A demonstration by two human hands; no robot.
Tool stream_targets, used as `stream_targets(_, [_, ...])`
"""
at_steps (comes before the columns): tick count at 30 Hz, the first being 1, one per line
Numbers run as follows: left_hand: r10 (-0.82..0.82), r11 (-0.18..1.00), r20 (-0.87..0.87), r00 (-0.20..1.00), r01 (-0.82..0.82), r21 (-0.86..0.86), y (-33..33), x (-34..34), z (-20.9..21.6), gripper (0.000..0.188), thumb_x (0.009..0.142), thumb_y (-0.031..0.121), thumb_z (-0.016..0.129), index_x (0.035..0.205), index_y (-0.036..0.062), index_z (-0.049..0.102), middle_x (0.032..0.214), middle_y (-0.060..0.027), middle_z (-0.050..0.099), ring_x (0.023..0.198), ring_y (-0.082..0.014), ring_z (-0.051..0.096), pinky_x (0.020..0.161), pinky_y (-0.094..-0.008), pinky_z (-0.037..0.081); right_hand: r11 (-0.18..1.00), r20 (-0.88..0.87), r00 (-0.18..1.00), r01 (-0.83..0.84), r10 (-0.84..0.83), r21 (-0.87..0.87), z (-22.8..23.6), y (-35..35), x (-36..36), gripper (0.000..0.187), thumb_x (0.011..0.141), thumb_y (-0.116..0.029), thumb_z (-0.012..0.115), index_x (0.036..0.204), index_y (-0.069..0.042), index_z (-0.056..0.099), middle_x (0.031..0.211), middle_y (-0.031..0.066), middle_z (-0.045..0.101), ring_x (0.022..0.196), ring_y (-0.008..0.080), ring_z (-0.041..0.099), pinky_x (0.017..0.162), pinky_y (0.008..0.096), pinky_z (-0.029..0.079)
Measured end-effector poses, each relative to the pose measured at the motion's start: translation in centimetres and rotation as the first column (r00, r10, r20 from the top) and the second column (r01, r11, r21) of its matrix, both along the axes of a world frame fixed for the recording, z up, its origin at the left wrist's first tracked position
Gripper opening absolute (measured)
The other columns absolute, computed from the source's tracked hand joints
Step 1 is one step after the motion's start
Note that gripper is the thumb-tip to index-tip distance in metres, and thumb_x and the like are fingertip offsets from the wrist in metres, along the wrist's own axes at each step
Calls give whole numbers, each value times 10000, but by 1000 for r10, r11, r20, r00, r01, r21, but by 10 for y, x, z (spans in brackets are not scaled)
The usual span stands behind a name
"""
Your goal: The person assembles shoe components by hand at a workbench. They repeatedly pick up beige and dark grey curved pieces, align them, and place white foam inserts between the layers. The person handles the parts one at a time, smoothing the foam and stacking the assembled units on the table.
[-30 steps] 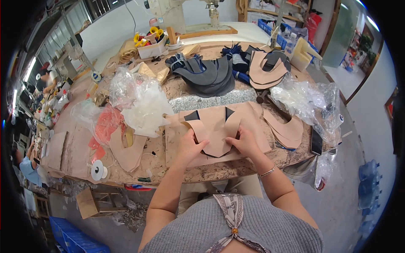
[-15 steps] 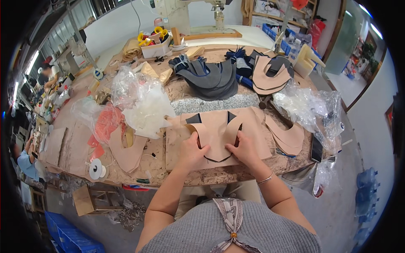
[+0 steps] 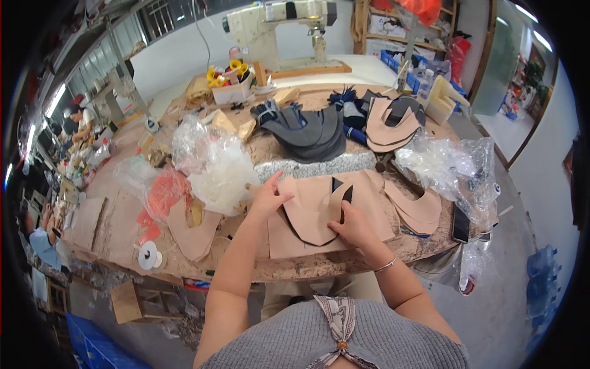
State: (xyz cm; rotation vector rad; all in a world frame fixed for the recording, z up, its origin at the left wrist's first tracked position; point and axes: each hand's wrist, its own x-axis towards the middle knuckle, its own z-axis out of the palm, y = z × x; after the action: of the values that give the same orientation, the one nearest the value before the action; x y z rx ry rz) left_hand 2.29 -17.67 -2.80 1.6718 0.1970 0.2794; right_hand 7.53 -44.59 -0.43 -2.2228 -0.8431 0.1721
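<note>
In front of me lies a tan U-shaped piece (image 3: pixel 310 226), like a shoe upper, with black material showing along its edge and under its right arm. It rests on a larger flat tan sheet (image 3: pixel 378 227). My right hand (image 3: pixel 356 226) pinches the right arm of the U, which is curled up off the black layer. My left hand (image 3: pixel 265 200) is at the left arm of the U, thumb and fingers spread, touching or just above its outer edge. The left arm of the U lies flat.
Stacked dark grey U-shaped pieces (image 3: pixel 313 138) lie beyond, near a stone slab (image 3: pixel 301 166). More tan pieces (image 3: pixel 415 203) are at right, beside a phone (image 3: pixel 460 222). Crumpled clear plastic (image 3: pixel 215 166) and a white spool (image 3: pixel 149 256) are at left. A sewing machine (image 3: pixel 283 37) stands behind.
My left hand has let go of the left arm of the U and moved up and left; that arm now lies flat. My right hand keeps its pinch, slightly lower.
</note>
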Motion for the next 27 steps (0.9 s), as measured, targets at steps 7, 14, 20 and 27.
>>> stream_targets(7, [117, 990, -196, 974, -97, 107, -6, 3, 24, 792, 753, 40, 759, 1443, 42, 371, 753, -19, 656, 582, -62, 546, 495, -220, 461, 997, -54, 999, -11, 7, -75, 5, -2, 2, 400, 726, -195, 761, 956, 16, 510, 847, 249, 644, 840, 425, 626, 742, 465, 501])
stream_targets(14, [191, 960, -270, 944, -122, 252, -7, 7, 28, 838, 685, 38, 789, 1421, -1, 389, 654, -37, 619, 490, -85, 509, 467, -238, 446, 999, -111, 993, -38, 40, 23, 2, -3, 3, 482, 728, -179, 756, 1122, 6, 550, 876, 224, 674, 831, 391, 654, 749, 435, 524])
stream_targets(20, [310, 788, -229, 923, -114, 605, -9, 10, 30, 897, 636, 178, 834, 1407, 9, 409, 856, -109, 640, 722, -191, 615, 668, -323, 520, 997, -102, 993, -54, 59, 51, 4, -3, 3, 446, 727, -181, 755, 1074, 14, 553, 845, 224, 670, 805, 386, 655, 729, 434, 525])
stream_targets(27, [21, 169, -143, 989, 138, 976, -89, -27, 6, 886, 819, 436, 682, 1416, -90, 294, 1435, -320, 320, 1342, -406, 352, 1103, -463, 301, 999, -49, 998, -33, 31, -36, -6, 1, 11, 394, 705, -193, 789, 905, 16, 521, 751, 209, 632, 712, 342, 647, 624, 403, 509])
